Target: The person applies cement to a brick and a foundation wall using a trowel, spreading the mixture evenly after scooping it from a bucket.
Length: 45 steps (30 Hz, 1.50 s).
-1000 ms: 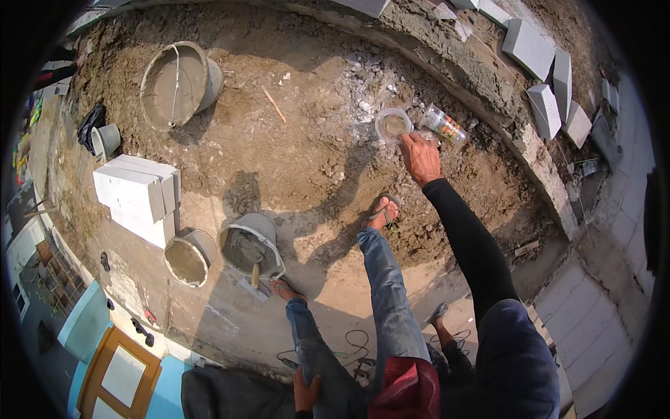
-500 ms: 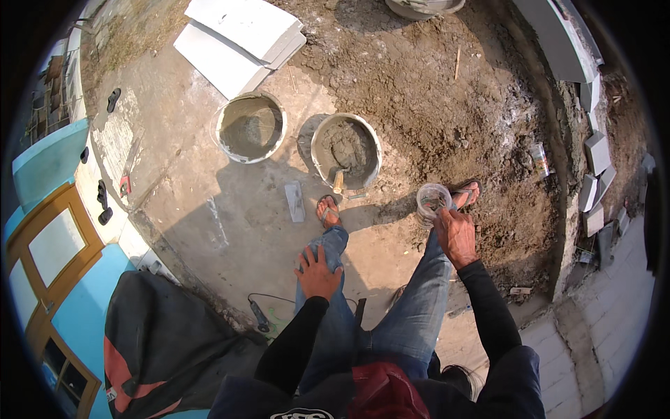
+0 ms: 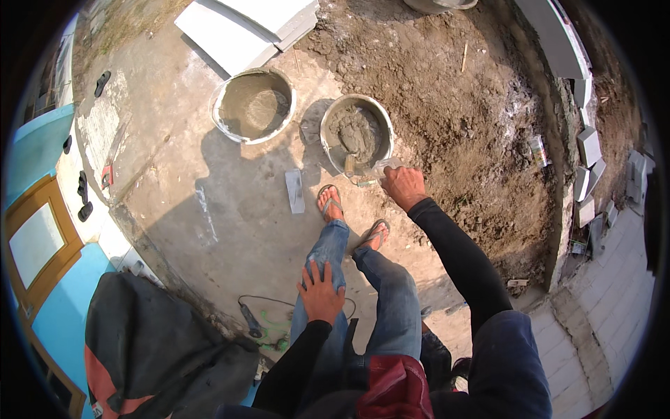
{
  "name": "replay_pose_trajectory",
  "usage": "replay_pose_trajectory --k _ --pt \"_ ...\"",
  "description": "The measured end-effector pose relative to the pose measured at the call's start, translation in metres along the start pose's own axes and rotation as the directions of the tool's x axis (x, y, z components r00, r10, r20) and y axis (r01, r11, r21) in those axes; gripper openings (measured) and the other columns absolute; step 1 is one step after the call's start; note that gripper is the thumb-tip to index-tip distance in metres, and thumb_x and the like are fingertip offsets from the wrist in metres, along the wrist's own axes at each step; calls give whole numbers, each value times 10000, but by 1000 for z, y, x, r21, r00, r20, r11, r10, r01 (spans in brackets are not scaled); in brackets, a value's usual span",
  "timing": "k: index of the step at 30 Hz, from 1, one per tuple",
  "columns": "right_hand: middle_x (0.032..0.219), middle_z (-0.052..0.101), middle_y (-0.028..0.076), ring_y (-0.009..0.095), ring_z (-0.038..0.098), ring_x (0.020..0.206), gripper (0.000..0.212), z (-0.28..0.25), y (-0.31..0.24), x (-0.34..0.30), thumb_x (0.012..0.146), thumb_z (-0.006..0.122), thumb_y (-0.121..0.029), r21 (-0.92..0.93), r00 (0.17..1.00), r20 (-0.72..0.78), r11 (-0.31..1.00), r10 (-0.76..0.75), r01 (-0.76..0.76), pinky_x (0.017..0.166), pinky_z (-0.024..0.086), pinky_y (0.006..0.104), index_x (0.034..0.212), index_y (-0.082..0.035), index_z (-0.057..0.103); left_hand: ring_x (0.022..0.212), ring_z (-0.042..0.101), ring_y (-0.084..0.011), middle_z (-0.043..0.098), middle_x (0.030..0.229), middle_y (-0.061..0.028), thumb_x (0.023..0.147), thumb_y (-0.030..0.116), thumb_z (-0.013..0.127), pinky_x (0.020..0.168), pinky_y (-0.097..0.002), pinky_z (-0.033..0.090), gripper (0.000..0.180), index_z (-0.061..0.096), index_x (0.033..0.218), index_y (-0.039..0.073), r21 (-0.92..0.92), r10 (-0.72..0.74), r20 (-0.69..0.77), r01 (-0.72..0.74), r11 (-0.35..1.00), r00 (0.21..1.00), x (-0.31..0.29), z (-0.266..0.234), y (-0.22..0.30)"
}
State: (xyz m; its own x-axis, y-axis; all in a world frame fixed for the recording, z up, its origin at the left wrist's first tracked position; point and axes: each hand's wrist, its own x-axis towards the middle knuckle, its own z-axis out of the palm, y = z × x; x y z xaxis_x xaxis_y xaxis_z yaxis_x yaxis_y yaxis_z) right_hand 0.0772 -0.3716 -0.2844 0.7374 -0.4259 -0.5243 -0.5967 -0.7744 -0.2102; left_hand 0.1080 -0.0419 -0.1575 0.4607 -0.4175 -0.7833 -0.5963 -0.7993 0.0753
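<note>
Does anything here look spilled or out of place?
Two things: a clear cup lies on its side on the dirt at the right, as if dropped, and a pale streak marks the concrete left of the flat grey tool, possibly a spill. The bucket by the right hand looks upright.

Stacked slabs: white slabs [image 3: 225,40] lay one over another at the upper edge, partly cut off.
Soil: rough brown earth [image 3: 488,209] spread over the right half, with a thin stick [image 3: 464,57] on it.
Clear container: a see-through, cup-like vessel [image 3: 537,151] lay near the low wall.
Right border: pale blocks [image 3: 590,145] sat loosely beyond that wall.
Saw: a red-handled saw [image 3: 107,176] lay on the ground at left.
Footwear: dark sandals [image 3: 82,187] rested along the pale ledge.
House front: a brown-framed door [image 3: 43,230] stood beside blue wall [image 3: 70,293].
Cover: a black and orange-red sheet [image 3: 167,328] lay draped at lower left.
Corded tool: a dark handheld tool [image 3: 251,321] lay near the sheet.
</note>
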Motion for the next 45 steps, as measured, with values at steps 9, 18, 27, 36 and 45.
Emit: replay_pose_trajectory --k 9,18,27,36,45 --pt "778 724 107 283 725 776 216 29 -7 23 884 616 -312 -3 998 5 998 62 -62 834 455 497 922 -131 726 1483 231 -479 259 1625 -218 821 401 716 1136 -677 242 792 426 1518 160 119 106 -57 -99 988 993 -14 1 3" --pt "825 709 130 308 706 746 370 94 3 -12 906 649 -391 203 966 -141 961 218 -188 865 450 515 1132 -99 652 1455 286 -492 314 1593 -241 782 370 746 1136 -626 278 759 501 1460 132 48 240 -28 -238 970 970 10 -17 -29" --pt "934 675 171 377 680 828 310 222 42 -97 902 706 -292 576 830 -166 736 532 -357 766 514 493 1105 -73 620 1458 287 -502 330 1584 -248 769 406 791 1135 -626 309 794 503 1449 115 229 396 -291 -338 913 871 30 5 -52" --pt "886 644 154 369 664 782 308 280 142 -171 895 731 -320 446 721 -329 774 609 -450 686 521 483 1056 -80 625 1432 245 -585 305 1553 -354 764 518 807 1078 -772 237 678 624 1327 189 142 477 -685 -541 829 551 49 77 -58" --pt "909 637 113 327 678 774 272 125 144 -123 925 678 -348 106 743 -655 990 138 -91 757 467 493 1059 -128 591 1426 297 -560 354 1583 -233 741 494 808 1066 -799 237 775 569 1403 169 247 472 -782 -494 834 406 72 111 -30"
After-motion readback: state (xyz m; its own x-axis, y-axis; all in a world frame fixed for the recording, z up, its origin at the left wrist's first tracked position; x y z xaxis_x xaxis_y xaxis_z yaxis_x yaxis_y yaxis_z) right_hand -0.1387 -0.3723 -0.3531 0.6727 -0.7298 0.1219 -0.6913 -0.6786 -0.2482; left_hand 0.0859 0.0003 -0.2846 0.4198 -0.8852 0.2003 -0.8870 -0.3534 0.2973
